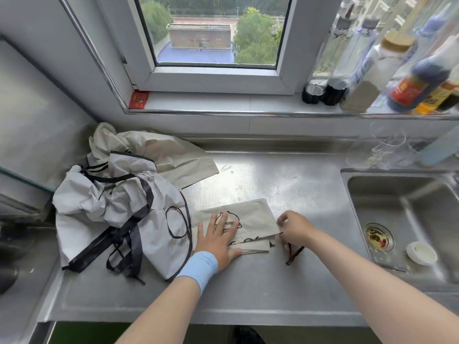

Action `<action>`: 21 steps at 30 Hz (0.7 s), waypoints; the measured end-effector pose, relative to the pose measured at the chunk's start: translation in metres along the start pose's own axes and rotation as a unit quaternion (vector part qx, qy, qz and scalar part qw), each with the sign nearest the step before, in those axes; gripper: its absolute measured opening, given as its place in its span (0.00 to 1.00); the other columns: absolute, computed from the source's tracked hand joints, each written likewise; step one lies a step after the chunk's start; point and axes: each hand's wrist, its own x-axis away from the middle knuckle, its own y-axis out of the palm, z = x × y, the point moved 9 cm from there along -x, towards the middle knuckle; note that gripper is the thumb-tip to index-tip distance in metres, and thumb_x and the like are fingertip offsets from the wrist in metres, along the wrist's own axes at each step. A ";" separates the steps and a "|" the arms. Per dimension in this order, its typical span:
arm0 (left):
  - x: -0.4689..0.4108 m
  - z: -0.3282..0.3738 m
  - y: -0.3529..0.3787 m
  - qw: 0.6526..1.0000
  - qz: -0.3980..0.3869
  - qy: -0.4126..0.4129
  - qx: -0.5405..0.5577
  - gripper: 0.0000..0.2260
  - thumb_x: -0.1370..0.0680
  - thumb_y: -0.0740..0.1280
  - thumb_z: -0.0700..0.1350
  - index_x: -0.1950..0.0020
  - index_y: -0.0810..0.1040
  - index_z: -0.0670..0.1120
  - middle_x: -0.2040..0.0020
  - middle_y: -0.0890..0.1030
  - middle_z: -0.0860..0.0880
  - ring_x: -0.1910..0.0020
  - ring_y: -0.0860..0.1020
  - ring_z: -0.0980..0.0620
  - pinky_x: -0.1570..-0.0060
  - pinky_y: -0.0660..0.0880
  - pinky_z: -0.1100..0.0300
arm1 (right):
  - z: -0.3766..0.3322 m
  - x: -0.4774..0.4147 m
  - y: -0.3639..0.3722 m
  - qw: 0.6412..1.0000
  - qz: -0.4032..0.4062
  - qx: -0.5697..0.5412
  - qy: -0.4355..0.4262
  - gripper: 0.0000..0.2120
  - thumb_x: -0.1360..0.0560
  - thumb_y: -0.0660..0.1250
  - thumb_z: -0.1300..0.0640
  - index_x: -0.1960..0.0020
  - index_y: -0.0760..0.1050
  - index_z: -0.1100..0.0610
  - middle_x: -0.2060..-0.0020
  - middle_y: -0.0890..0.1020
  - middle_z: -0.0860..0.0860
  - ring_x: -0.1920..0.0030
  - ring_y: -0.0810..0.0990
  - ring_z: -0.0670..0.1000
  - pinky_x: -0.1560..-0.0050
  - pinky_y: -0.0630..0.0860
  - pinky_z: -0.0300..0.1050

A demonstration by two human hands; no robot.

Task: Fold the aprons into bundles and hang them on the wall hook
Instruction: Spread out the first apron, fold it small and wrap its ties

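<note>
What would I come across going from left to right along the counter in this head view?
crumpled grey apron → folded beige apron → right hand → sink drain → white cap. The left hand lies on the folded apron, so it is left out.

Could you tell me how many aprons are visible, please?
3: folded apron under the left hand, black-trimmed apron at left, beige apron behind it; others may be hidden.
</note>
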 end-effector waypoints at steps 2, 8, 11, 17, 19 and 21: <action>-0.002 0.001 -0.001 1.000 -0.003 -0.001 0.000 0.36 0.24 0.55 0.68 0.23 0.38 0.62 0.23 0.32 0.54 0.24 0.31 0.48 0.29 0.36 0.35 | 0.009 -0.001 -0.012 0.998 0.010 -0.060 0.019 0.10 0.27 0.62 0.65 0.54 0.79 0.53 0.55 0.83 0.53 0.60 0.84 0.56 0.57 0.80 0.44; -0.010 0.012 -0.006 1.000 0.000 0.003 0.007 0.35 0.23 0.56 0.66 0.23 0.41 0.62 0.23 0.32 0.53 0.24 0.31 0.47 0.28 0.36 0.36 | -0.026 0.012 -0.054 0.948 0.262 0.165 -0.074 0.19 0.27 0.65 0.58 0.36 0.76 0.51 0.35 0.73 0.54 0.32 0.67 0.57 0.33 0.61 0.53; -0.011 0.024 -0.014 0.999 0.014 0.013 0.048 0.33 0.22 0.59 0.59 0.22 0.45 0.58 0.21 0.38 0.52 0.23 0.37 0.48 0.26 0.39 0.41 | -0.076 0.028 -0.008 0.917 0.243 0.144 -0.281 0.24 0.35 0.65 0.63 0.38 0.77 0.55 0.35 0.74 0.57 0.32 0.70 0.60 0.31 0.65 0.56; 0.021 -0.059 -0.059 0.980 0.149 -0.120 0.047 0.28 0.28 0.61 0.38 0.29 0.62 0.53 0.28 0.62 0.51 0.30 0.62 0.47 0.33 0.62 0.55 | -0.076 0.020 0.076 0.923 0.008 0.284 -0.258 0.40 0.29 0.60 0.48 0.20 0.47 0.44 0.20 0.40 0.48 0.21 0.38 0.50 0.25 0.39 0.66; 0.029 -0.094 -0.054 0.985 0.072 -0.154 0.038 0.24 0.26 0.59 0.37 0.30 0.64 0.51 0.33 0.68 0.48 0.36 0.70 0.45 0.40 0.69 0.53 | -0.072 0.019 0.080 0.915 0.004 0.313 -0.255 0.45 0.31 0.60 0.45 0.21 0.40 0.42 0.22 0.34 0.46 0.22 0.32 0.49 0.27 0.33 0.68; 0.034 -0.113 -0.051 0.986 -0.014 -0.163 0.034 0.20 0.24 0.58 0.38 0.33 0.68 0.51 0.37 0.74 0.47 0.42 0.76 0.44 0.44 0.73 0.52 | -0.072 0.017 0.080 0.915 -0.006 0.314 -0.252 0.48 0.33 0.62 0.45 0.21 0.38 0.41 0.22 0.32 0.46 0.23 0.31 0.48 0.28 0.32 0.69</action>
